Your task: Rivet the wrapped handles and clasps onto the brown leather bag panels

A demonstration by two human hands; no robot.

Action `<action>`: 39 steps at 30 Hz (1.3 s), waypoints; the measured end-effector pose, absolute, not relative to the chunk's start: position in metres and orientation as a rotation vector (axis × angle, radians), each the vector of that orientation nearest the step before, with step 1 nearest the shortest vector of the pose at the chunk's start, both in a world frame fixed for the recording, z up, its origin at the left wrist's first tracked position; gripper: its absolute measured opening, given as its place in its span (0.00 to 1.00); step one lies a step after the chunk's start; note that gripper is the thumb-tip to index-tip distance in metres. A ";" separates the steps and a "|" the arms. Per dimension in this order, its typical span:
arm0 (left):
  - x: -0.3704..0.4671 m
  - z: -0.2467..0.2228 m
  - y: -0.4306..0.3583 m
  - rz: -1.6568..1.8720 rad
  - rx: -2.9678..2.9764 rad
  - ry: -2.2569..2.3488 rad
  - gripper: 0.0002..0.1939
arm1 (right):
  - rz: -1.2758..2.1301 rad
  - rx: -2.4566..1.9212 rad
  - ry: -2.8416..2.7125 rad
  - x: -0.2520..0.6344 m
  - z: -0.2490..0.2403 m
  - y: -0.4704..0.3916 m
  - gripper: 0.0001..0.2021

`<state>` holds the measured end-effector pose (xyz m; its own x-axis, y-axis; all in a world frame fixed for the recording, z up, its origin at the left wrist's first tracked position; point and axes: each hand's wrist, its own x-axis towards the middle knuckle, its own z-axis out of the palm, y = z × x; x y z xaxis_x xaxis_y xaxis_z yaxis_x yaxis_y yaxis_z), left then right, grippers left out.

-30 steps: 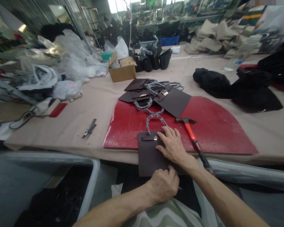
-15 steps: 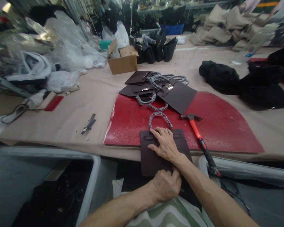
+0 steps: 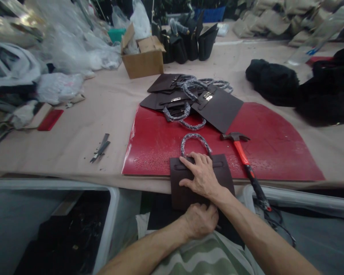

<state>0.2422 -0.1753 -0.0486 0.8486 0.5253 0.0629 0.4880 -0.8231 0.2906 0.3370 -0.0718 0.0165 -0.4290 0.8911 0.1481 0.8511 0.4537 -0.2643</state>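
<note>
A dark brown bag panel (image 3: 180, 191) with a plastic-wrapped handle (image 3: 195, 136) lies partly on the red board (image 3: 263, 145) and hangs over the table's front edge. My right hand (image 3: 202, 173) rests on its upper part below the handle, thumb and fingers spread. Near the panel's lower edge, my left hand (image 3: 201, 219) is closed with its fingers curled under; what it grips is hidden. Right of the panel lies a claw hammer (image 3: 242, 154) with an orange and black grip. More brown panels (image 3: 222, 109) with wrapped handles are piled behind.
Metal tools (image 3: 101, 148) lie at left on the table (image 3: 83, 152). Grey bins (image 3: 114, 198) stand below the front edge on both sides. Farther back are a cardboard box (image 3: 145, 63), black bags (image 3: 179, 49), plastic wrapping (image 3: 65, 42) and black fabric pieces (image 3: 272, 82).
The camera view has shifted a little, moving the background upward in the picture. Both hands keep nearly the same place at the panel.
</note>
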 end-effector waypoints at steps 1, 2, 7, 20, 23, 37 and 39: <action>0.242 -0.050 -0.175 0.182 2.749 0.771 0.14 | 0.215 -1.517 -2.434 0.335 0.017 -0.073 0.39; 0.241 -0.052 -0.173 0.166 2.738 0.769 0.14 | 0.217 -1.535 -2.426 0.334 0.017 -0.074 0.38; 0.238 -0.058 -0.165 0.166 2.701 0.718 0.15 | 0.273 -1.609 -2.386 0.326 0.020 -0.074 0.38; 0.177 -0.048 -0.167 0.987 1.964 1.565 0.07 | 0.274 -1.664 -2.346 0.320 0.023 -0.073 0.36; 0.162 -0.036 -0.154 0.999 1.474 1.941 0.10 | 0.273 -1.651 -2.352 0.322 0.020 -0.073 0.36; 0.157 -0.057 -0.132 1.017 1.092 1.585 0.10 | 0.349 -1.530 -2.284 0.328 0.017 -0.084 0.29; 0.158 -0.057 -0.132 1.030 1.097 1.607 0.10 | 0.339 -1.532 -2.301 0.327 0.018 -0.084 0.29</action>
